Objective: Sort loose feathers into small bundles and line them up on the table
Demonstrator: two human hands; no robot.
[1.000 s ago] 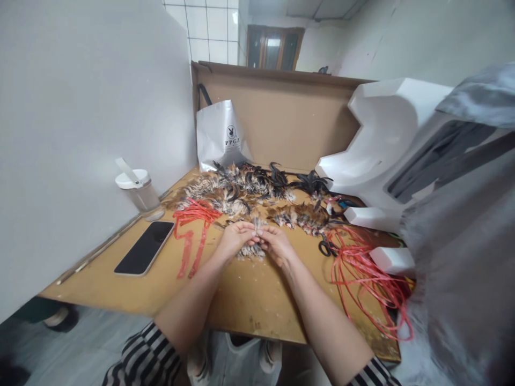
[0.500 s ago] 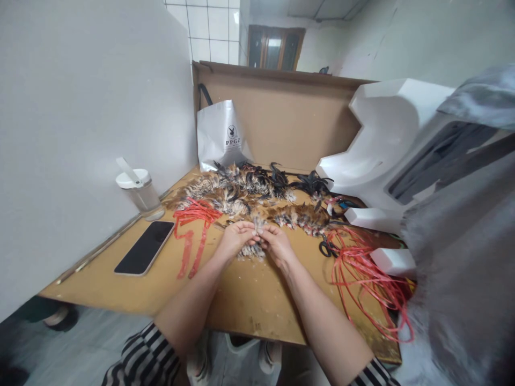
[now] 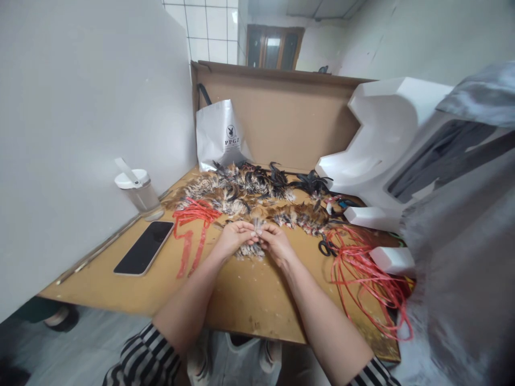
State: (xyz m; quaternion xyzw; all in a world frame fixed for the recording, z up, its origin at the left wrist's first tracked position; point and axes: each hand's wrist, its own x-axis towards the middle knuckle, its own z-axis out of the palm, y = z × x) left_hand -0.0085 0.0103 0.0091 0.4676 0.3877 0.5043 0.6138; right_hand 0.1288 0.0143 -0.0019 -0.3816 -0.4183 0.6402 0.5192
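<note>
Near the middle of the table my left hand [image 3: 238, 237] and my right hand [image 3: 273, 239] meet, fingertips pinched together. Between them they hold a small bunch of feathers [image 3: 258, 224], its pale tufted end pointing up and away from me. Just beneath the hands lies a greyish feather bundle [image 3: 250, 251], partly covered by the fingers. Beyond them, brown and black feather bundles [image 3: 295, 215] lie in rows across the table. To the left of my left hand rest red plastic strips [image 3: 197, 212].
A phone [image 3: 144, 247] and a lidded cup [image 3: 139, 190] stand at the left. To the right lie black-handled scissors [image 3: 326, 247], tangled red strapping [image 3: 362, 268] and white foam pieces [image 3: 392, 260]. A silver bag [image 3: 219, 134] leans against the cardboard back panel [image 3: 293, 118].
Hardly anything differs. Both hands stay pinched on the feathers in the same place, and the whole view has shifted very slightly.
</note>
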